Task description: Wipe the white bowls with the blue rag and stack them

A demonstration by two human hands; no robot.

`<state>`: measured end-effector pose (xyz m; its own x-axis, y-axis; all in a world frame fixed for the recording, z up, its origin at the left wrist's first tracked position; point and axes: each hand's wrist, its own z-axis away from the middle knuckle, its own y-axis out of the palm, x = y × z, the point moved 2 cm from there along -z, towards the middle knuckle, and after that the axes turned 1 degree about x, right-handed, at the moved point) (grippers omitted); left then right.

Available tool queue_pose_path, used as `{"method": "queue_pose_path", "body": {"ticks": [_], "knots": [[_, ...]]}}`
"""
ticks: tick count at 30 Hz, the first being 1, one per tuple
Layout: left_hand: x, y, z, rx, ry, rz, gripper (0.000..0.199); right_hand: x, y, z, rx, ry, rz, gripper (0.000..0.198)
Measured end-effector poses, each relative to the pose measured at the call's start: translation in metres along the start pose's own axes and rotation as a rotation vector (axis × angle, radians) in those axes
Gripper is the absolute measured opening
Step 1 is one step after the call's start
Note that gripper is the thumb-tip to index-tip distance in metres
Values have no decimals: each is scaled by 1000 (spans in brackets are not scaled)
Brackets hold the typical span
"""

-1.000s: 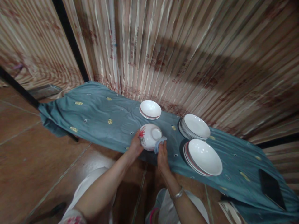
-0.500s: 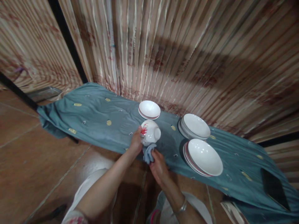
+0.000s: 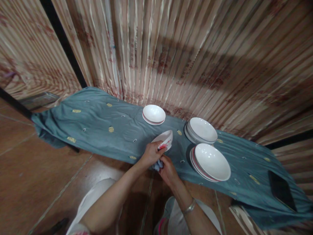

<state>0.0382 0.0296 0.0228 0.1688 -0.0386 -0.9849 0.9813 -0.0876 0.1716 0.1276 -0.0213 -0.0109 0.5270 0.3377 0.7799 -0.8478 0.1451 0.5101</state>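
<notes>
Curtain (image 3: 156, 55) hangs behind a counter (image 3: 95, 130) draped in blue-green. Right of the middle, a front stack (image 3: 211, 163) of wide white dishes stands just before a back stack (image 3: 201, 131). A dark tablet (image 3: 282, 191) lies near the right end; a small stack (image 3: 154, 114) sits near the back edge. The left hand (image 3: 151, 154) has its grip closed on a flowered bowl (image 3: 166, 136), tilted, nearer the person than the small stack. The right hand (image 3: 168, 169), just beside, clutches a bunched blue rag (image 3: 157, 165); whether rag meets bowl is hidden.
</notes>
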Motion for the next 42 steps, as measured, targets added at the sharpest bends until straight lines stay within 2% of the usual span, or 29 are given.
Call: {"method": "queue_pose_path", "body": {"ticks": [3, 5, 9, 13, 17, 22, 30, 34, 38, 40, 42], "knots": [[-1, -1, 2, 214, 271, -468, 2, -1, 3, 1, -16, -5, -1, 13], [1, -4, 2, 267, 371, -638, 8, 1, 5, 3, 0, -19, 11, 10], [5, -11, 4, 297, 429, -865, 15, 5, 4, 4, 13, -49, 85, 8], [6, -16, 6, 339, 458, -1016, 22, 8, -9, 1, -45, -95, 211, 20], [5, -16, 10, 352, 474, -1083, 24, 18, -27, -2, -113, -165, 369, 21], [5, -11, 17, 370, 521, -1103, 24, 42, -45, -2, -219, -439, 644, 22], [8, -5, 26, 459, 586, -1207, 26, 67, -48, 8, -393, -655, 758, 47], [9, -3, 28, 504, 612, -1214, 25, 72, -42, 11, -330, -813, 915, 47], [12, -4, 28, 491, 658, -1120, 24, 66, -39, 4, -235, -831, 1063, 48], [14, -6, 28, 462, 669, -1085, 36, 63, -40, -1, -227, -809, 1111, 49], [16, -9, 27, 408, 653, -1066, 66, 61, -42, -6, -229, -814, 1151, 49]]}}
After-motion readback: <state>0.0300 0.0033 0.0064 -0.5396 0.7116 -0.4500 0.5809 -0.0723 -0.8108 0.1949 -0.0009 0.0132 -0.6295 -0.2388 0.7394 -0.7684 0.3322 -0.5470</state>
